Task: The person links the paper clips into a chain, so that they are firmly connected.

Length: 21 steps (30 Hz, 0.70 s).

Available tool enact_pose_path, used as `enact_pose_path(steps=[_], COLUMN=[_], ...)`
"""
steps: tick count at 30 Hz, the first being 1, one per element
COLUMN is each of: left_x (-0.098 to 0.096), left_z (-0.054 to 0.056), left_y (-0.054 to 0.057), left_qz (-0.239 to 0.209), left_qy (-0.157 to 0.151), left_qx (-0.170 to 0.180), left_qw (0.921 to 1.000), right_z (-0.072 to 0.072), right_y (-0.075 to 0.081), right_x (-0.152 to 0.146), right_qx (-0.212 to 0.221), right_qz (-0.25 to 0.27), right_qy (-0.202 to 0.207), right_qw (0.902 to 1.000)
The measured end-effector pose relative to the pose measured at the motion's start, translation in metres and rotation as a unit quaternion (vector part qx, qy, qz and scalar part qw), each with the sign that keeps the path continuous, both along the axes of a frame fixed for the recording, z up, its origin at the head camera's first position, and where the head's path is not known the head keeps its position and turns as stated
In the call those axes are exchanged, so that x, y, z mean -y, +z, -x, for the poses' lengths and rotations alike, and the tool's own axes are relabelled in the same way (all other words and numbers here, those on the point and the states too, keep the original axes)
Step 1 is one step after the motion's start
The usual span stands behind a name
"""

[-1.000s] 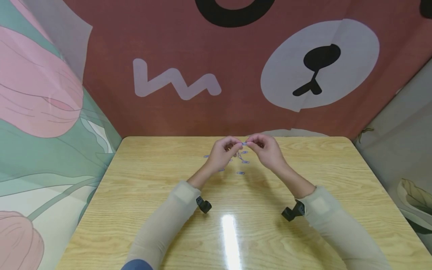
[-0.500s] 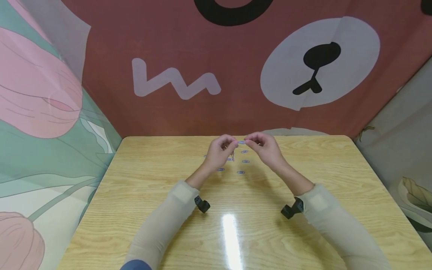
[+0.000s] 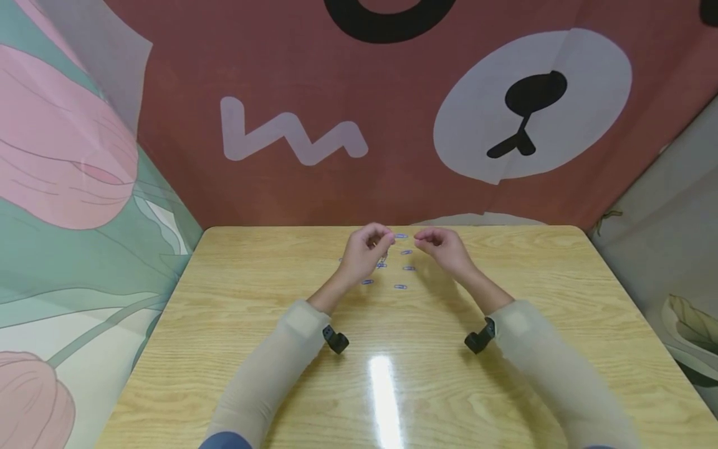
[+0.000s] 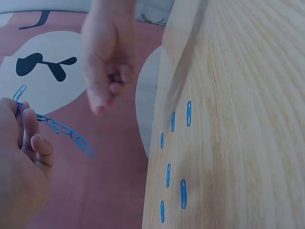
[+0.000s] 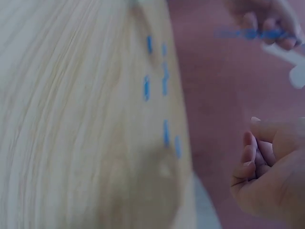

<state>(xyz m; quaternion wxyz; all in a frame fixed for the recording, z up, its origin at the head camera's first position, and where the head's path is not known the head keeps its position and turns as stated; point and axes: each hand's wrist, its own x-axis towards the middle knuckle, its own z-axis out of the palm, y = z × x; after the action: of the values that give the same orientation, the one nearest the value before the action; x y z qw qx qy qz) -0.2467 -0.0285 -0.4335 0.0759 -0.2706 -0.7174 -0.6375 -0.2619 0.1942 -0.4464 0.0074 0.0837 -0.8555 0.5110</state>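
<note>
My left hand (image 3: 361, 252) pinches a short chain of linked blue paper clips (image 4: 62, 128) above the far part of the table. One clip of it (image 4: 19, 91) sticks out past the thumb and fingertip, and the other links hang below the fingers. To the right, a small gap away from that clip, my right hand (image 3: 445, 249) is raised with its fingers loosely curled. Between its thumb and fingers nothing shows in the right wrist view. Below both hands, loose blue paper clips lie on the wood, among them one nearest the front (image 3: 400, 287).
The wood-grain table (image 3: 437, 386) ends at a back edge just beyond the hands. Behind it hangs a reddish cloth (image 3: 291, 193) with a printed animal face. Several loose clips, such as one paper clip (image 4: 188, 113), lie spaced out in rough rows.
My right hand has let go of the end clip of the chain and moved slightly right. The left hand shifted a little left and keeps the chain, which now hangs beneath its fingers.
</note>
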Motion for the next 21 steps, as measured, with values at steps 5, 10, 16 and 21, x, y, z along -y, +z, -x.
enact_pose_path(steps=[5,10,16,21], left_x=[-0.001,-0.002,-0.002,-0.001], left_z=[0.001,0.002,0.001,-0.001], left_y=[-0.001,-0.002,-0.001,0.000], left_qz=[0.003,0.006,0.004,0.002], left_qy=[0.001,0.000,-0.003,0.001], left_qx=[-0.003,-0.009,-0.005,-0.002], left_qw=[1.0000,0.9999,1.0000,1.0000], right_z=[0.018,0.033,0.040,0.039], right_y=[-0.023,-0.039,-0.048,-0.051], right_x=[-0.003,0.000,0.001,0.002], right_qx=[-0.011,-0.013,0.022,0.038], right_qz=[-0.021,-0.039,-0.067,-0.088], right_qy=[0.008,0.018,0.008,0.011], right_qw=[0.9997,0.9990,0.9975,0.9953])
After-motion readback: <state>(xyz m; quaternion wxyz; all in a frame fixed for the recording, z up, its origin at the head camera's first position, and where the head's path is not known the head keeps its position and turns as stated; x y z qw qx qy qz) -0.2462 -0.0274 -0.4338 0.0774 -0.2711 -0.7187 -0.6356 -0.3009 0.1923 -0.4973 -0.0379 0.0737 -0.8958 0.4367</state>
